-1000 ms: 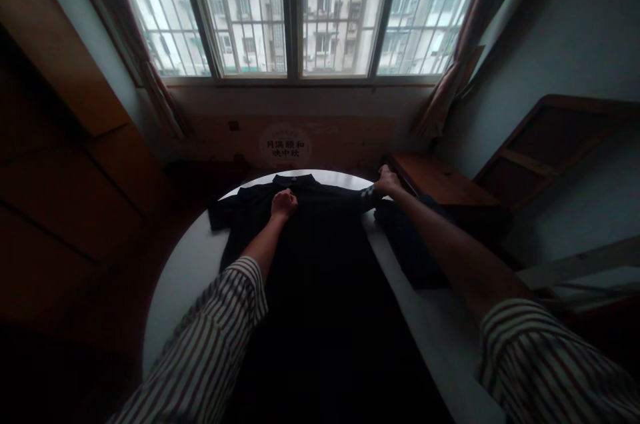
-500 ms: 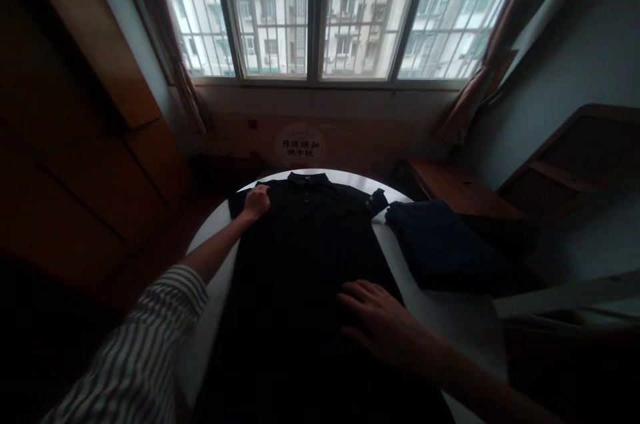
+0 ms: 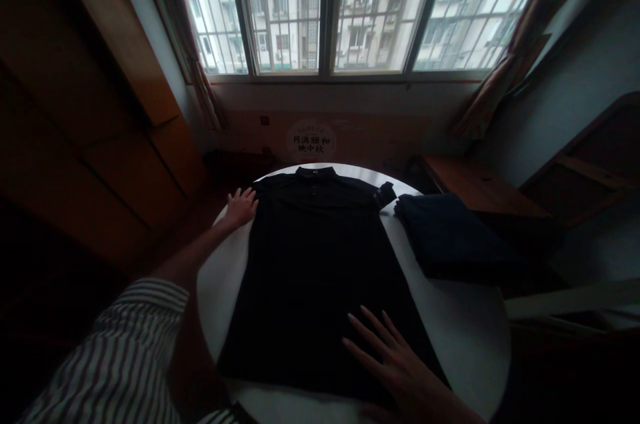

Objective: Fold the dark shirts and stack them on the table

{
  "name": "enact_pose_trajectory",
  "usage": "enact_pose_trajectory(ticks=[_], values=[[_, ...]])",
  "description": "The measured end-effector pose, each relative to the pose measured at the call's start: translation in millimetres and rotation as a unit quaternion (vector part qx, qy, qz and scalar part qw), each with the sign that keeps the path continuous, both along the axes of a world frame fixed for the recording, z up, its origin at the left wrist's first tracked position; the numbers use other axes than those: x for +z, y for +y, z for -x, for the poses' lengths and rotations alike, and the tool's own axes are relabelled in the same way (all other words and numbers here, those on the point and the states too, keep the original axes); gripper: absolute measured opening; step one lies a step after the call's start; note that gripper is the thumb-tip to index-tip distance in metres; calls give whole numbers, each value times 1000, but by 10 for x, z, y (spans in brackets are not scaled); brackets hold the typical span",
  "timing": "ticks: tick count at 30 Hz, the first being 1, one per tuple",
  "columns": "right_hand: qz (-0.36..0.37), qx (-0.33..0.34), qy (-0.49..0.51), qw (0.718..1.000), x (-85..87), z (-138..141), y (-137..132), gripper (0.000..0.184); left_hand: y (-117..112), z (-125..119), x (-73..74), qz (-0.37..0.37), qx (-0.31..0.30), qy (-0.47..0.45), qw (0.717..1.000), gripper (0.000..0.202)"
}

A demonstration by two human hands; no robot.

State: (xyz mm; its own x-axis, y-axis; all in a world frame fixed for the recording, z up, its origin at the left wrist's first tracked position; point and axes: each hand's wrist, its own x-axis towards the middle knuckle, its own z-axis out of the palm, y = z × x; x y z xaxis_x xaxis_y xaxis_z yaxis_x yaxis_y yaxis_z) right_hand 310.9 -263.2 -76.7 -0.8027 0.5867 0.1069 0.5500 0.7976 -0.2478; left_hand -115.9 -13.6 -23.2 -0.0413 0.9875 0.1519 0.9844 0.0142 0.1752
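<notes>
A black collared shirt (image 3: 320, 264) lies spread out on a round white table (image 3: 450, 331), its collar toward the window. My left hand (image 3: 242, 206) rests with fingers spread over the shirt's sleeve at the left, near the table's edge; the sleeve is mostly hidden under it. Low on the right side of the shirt, my right hand (image 3: 390, 357) lies flat with its fingers apart. The other sleeve (image 3: 385, 195) is bunched or folded at the right.
Dark blue folded cloth (image 3: 450, 234) sits on the table's right side. Beyond it stand a wooden table (image 3: 480, 187) and a wooden-framed chair (image 3: 590, 164). Wooden cabinets (image 3: 125, 171) line the left, and a barred window (image 3: 325, 11) is ahead.
My left hand has opened from a closed grip and shifted outward onto the sleeve. My right hand has slid toward me with fingers spreading. The shirt's lower hem has come into view.
</notes>
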Motion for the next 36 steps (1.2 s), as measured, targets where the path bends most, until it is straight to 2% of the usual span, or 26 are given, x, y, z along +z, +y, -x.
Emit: enact_pose_trajectory(ticks=[2,4,6,7,8,9,11,13,17,21,23,26,29,31,34,36], values=[[-61,18,6,998,-14,-44,-63,55,-441,-227,62,4,-91,-7,996,36],[-123,26,16,992,-32,-99,-133,39,-1063,-422,90,41,-210,-22,977,28],[-161,26,24,986,-46,-156,-191,42,-1742,-555,70,77,-385,-58,918,37],[-170,23,28,985,-49,-180,-210,45,-2051,-594,39,84,-431,-69,896,54],[-174,18,32,984,-49,-200,-219,47,-2317,-617,-5,80,-449,-79,887,66],[-175,12,39,984,-46,-216,-219,49,-2531,-625,-63,72,-447,-79,888,69],[-174,-2,54,983,-31,-238,-192,49,-2795,-602,-195,28,-417,-68,906,55],[-178,-20,70,981,-1,-260,-139,48,-2891,-544,-312,-20,-398,-44,916,43],[-215,-56,120,968,120,-335,-24,54,-2916,-399,-394,-62,-388,-27,919,51],[-196,-72,144,967,260,-394,22,68,-2992,-249,-409,-66,-349,-16,935,62],[-182,-71,147,970,278,-406,17,71,-3041,-165,-435,-68,-337,-8,939,67],[-158,-55,135,977,207,-442,2,66,-3118,-48,-461,-82,-316,-16,945,76],[-153,-50,103,982,100,-521,4,56,-3202,12,-440,-130,-255,-42,957,79],[-169,-63,95,979,76,-578,18,51,-3249,9,-400,-159,-228,-58,959,74],[-195,-81,118,970,145,-624,30,44,-3268,-29,-317,-185,-214,-59,957,59],[-194,-77,139,968,228,-615,14,41,-3243,-49,-262,-186,-222,-25,957,49]])
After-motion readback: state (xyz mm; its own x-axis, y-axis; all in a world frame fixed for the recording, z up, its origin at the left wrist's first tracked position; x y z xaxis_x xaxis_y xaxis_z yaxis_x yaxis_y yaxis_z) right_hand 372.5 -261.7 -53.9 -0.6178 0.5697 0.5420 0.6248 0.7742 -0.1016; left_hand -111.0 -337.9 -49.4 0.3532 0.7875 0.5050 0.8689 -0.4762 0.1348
